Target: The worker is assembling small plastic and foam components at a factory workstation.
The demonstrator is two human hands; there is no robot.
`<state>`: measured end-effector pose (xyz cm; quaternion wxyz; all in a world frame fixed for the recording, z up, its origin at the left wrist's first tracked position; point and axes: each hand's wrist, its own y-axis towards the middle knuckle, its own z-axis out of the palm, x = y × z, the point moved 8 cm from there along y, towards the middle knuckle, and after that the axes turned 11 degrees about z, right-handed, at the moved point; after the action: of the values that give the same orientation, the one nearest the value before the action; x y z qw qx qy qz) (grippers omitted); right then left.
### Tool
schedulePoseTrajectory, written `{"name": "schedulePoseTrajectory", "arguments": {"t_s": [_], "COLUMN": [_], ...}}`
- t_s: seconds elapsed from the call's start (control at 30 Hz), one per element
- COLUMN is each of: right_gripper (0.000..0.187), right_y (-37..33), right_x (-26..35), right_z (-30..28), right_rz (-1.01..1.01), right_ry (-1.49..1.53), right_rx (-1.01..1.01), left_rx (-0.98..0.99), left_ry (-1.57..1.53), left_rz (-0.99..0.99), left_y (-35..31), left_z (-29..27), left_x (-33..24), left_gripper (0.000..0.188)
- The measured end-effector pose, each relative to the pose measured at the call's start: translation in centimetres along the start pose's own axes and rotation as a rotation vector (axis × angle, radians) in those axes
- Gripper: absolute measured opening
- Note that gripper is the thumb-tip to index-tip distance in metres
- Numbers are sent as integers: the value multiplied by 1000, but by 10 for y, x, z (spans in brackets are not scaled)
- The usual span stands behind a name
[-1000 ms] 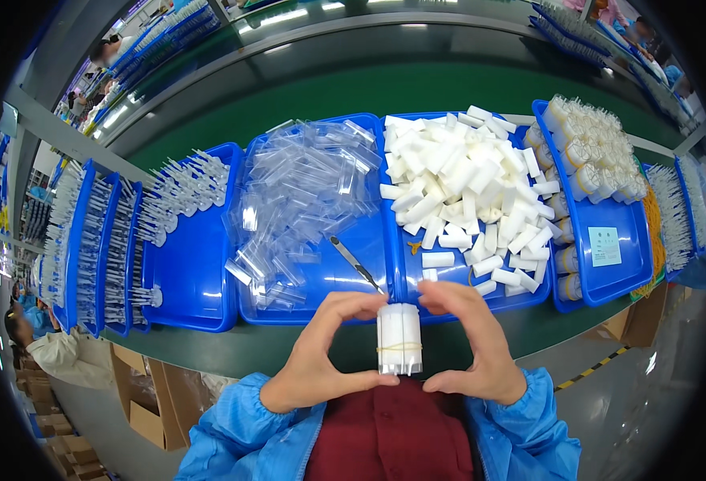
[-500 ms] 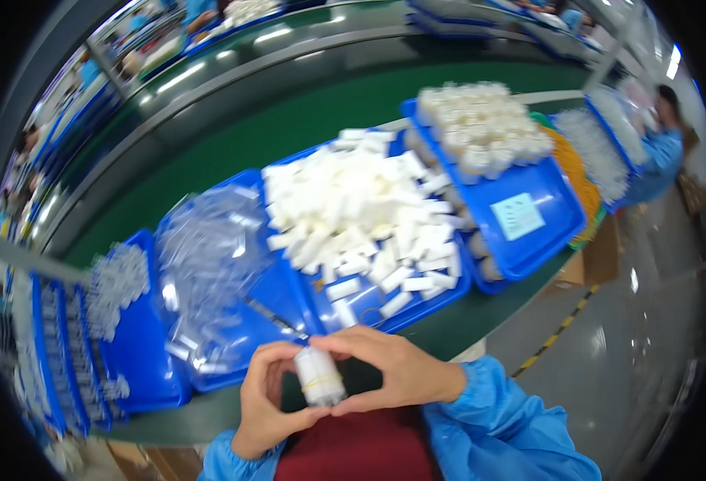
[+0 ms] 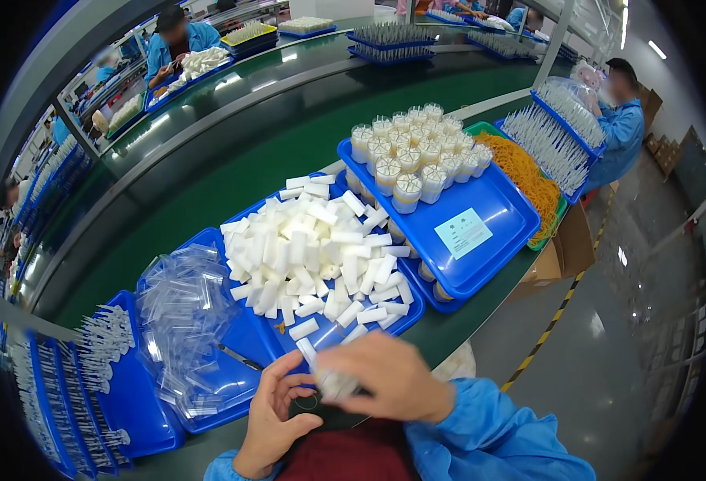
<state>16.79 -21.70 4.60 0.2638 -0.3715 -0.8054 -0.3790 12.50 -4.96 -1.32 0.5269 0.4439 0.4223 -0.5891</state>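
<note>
My right hand [image 3: 393, 378] is closed around a white cylindrical bundle [image 3: 338, 386], smeared by motion, above the near edge of the table. Beside it, my left hand [image 3: 271, 413] is open, with its fingers curled and its thumb apart. A thin loop like a rubber band [image 3: 314, 405] shows by the left fingers; whether they touch it I cannot make out. Just beyond the hands, a blue tray holds a heap of short white foam-like pieces [image 3: 305, 248]. Left of that heap lie clear plastic sleeves [image 3: 185, 313] with a dark pen-like tool [image 3: 241, 357] among them.
At right, a tilted blue tray [image 3: 489, 228] with a pale label carries banded white bundles [image 3: 409, 152]. Orange rubber bands [image 3: 521, 180] fill a green tray behind it. Trays of clear spiky parts [image 3: 104, 345] stand far left. Co-workers [image 3: 621, 120] sit farther off.
Both hands gripped the bundle before; now only my right hand has it, and the left has come away. The view has shifted, showing the trays farther left.
</note>
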Motion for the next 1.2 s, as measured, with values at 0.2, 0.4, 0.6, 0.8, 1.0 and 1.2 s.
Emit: {"name": "schedulePoseTrajectory", "arguments": {"t_s": [0.2,0.4,0.6,0.8,1.0,1.2], "right_gripper": [51,54,42,30,18,18], "right_y": [24,49,34,48,55,57], "right_x": [-105,-224,-130,-21,-36,-10], "right_z": [-189,-248,-227,-24,27,59], "right_rz": [397,612,410,-58,21,-92], "right_ry": [-268,-617,-454,-383,-592,-534], "right_rx": [-724,-628,-757,59,246,255], "left_rx": [99,119,123,495,932,405], "left_ry": [41,112,152,720,1065,1177], "left_rz": [-244,-255,-556,-703,-675,-423], "left_y": [-22,-34,-100,-198,-335,-216], "left_z": [-1,-9,-51,-93,-145,-118], "left_x": [7,21,44,65,144,45], "left_gripper": [63,36,20,24,30,20]}}
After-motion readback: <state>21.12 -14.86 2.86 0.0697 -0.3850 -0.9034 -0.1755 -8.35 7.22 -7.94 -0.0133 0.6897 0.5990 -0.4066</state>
